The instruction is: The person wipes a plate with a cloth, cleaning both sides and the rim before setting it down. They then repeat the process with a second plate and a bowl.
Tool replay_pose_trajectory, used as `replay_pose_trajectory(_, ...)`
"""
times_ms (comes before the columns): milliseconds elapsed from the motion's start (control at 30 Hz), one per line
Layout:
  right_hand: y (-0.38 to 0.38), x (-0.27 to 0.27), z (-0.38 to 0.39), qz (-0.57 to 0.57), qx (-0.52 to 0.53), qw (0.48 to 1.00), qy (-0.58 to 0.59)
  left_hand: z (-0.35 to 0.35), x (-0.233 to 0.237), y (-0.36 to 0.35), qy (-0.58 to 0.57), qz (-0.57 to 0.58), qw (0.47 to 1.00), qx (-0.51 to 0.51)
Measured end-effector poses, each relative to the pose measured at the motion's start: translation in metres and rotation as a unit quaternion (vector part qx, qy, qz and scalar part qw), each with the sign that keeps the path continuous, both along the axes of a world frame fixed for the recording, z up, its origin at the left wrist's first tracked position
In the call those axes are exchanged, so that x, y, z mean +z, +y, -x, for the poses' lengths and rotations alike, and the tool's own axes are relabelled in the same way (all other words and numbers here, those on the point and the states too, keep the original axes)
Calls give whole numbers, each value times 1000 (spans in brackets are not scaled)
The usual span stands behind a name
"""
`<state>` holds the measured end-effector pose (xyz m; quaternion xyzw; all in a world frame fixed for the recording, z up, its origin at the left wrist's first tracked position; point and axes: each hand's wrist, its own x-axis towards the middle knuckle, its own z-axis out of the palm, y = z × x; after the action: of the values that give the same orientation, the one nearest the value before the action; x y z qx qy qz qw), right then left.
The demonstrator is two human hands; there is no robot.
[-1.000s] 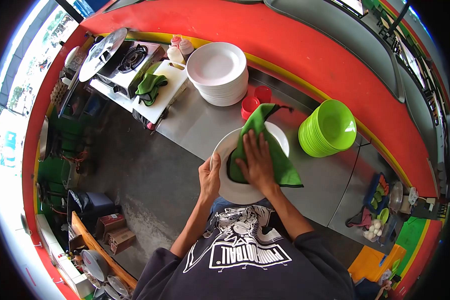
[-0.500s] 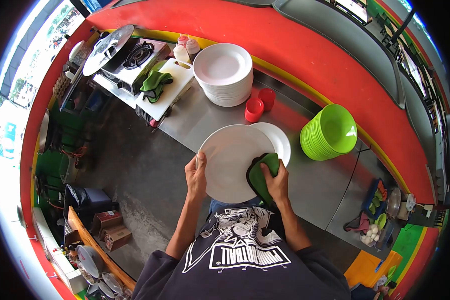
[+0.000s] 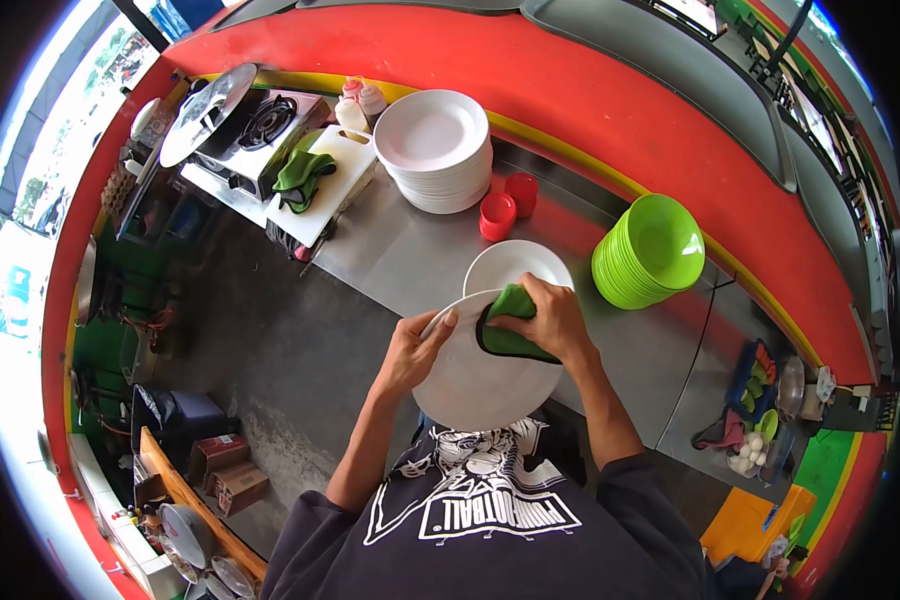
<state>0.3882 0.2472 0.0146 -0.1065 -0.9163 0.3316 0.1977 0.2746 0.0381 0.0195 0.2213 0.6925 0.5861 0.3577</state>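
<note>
A white plate [image 3: 485, 385] is held tilted in front of my shirt, over the counter's near edge. My left hand [image 3: 415, 350] grips its upper left rim, thumb on the face toward me. My right hand [image 3: 555, 320] is closed on a green cloth [image 3: 513, 325] with a dark border, pressed against the plate's upper right rim. Just beyond, another white plate [image 3: 515, 262] lies on the metal counter [image 3: 630, 375], partly hidden by the held plate and my right hand.
Behind stand a tall stack of white plates [image 3: 432, 140], two red cups [image 3: 497, 215] and a stack of green bowls [image 3: 660, 245]. Farther left are a white cutting board [image 3: 345, 170] with a green cloth [image 3: 303, 178], and a stove [image 3: 270, 130]. Eggs [image 3: 748, 455] sit at the right.
The held plate has moved lower and tilted, uncovering more of the plate behind. My right hand has moved up with the cloth to the upper rim, and my left hand has shifted slightly right and down.
</note>
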Motion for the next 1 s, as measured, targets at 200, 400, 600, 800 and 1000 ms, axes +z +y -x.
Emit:
replay_pose_trajectory(200,-8,-33,-13,178,-171,969,18,3,-10,-8,-55,-85,982,162)
replay_pose_trajectory(400,-72,-69,-20,306,-293,899,109,-2,-39,4,-77,-180,939,284)
replay_pose_trajectory(600,-36,-67,-29,298,-213,929,60,-4,-34,-2,-59,-121,967,219)
replay_pose_trajectory(800,-3,-6,-18,121,27,991,-52,-3,1,-12,-36,23,999,-8)
replay_pose_trajectory(1000,-9,-2,-3,77,86,991,-66,-2,-2,-13,-25,-6,999,-32)
